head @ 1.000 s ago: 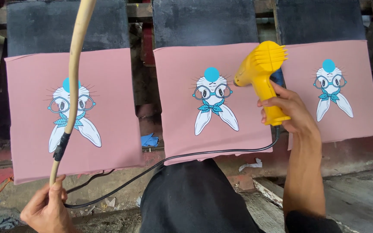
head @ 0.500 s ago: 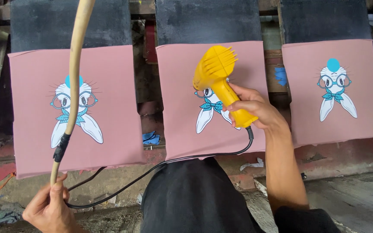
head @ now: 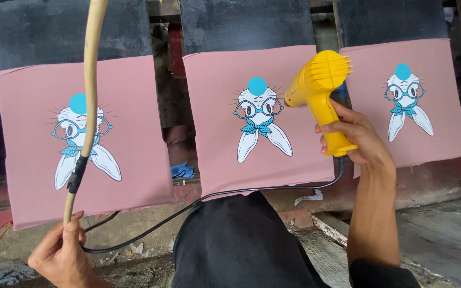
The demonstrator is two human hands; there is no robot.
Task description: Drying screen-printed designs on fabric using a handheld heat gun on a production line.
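My right hand (head: 356, 140) grips the handle of a yellow heat gun (head: 318, 88), whose nozzle points left at the middle pink fabric panel (head: 294, 160) printed with a white rabbit in blue glasses (head: 259, 121). My left hand (head: 62, 255) at the bottom left holds a tan hose (head: 90, 80) that rises up out of view, together with the black cord (head: 214, 194) that runs to the heat gun. A second pink panel (head: 134, 160) with the same rabbit lies behind the hose.
A third pink rabbit panel (head: 438, 122) lies at the right. Dark grey boards (head: 70, 32) sit above the panels. My dark trousers (head: 241, 245) fill the bottom centre. Wooden planks (head: 438, 229) and debris lie on the ground below.
The heat gun swung left over the middle panel's rabbit half a second ago and has come back to its right side. My left hand has stayed on the hose.
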